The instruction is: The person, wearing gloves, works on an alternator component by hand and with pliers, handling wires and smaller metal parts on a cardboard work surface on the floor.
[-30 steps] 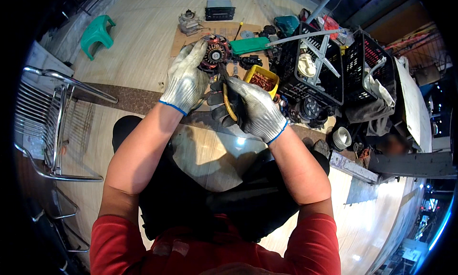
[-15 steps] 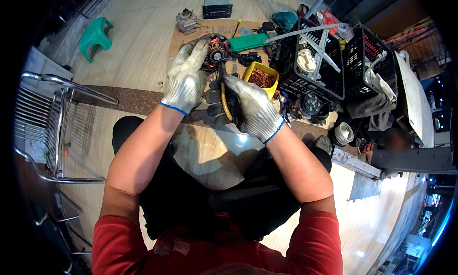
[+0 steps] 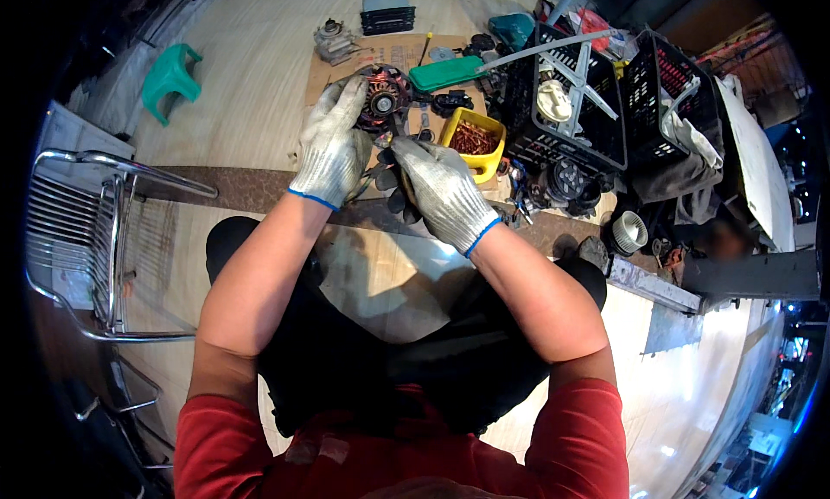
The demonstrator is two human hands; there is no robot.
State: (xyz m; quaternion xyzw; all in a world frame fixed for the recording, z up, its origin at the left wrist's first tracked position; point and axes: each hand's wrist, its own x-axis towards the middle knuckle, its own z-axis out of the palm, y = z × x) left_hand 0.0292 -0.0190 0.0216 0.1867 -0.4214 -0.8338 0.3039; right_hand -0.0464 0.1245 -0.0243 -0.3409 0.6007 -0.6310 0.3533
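Note:
My left hand, in a white knit glove with a blue cuff, is closed round a round motor part with copper windings and a metal hub. Just below that part, my gloved right hand is closed, its fingertips close to the part's lower edge. The yellow-handled pliers in the right hand are almost wholly hidden by the glove. A tiny shiny bit shows at the right fingertips, too small to name. Dark rounded pieces lie on the floor beneath my hands.
Right of my hands stands a yellow container of copper scraps. A green tray-like piece lies beyond on cardboard. Black crates and motor parts crowd the right. A green stool and metal chair stand left.
My right hand has turned and shifted slightly left, so the pliers' yellow handle is now mostly covered. The motor part is still in my left hand, tilted a little differently.

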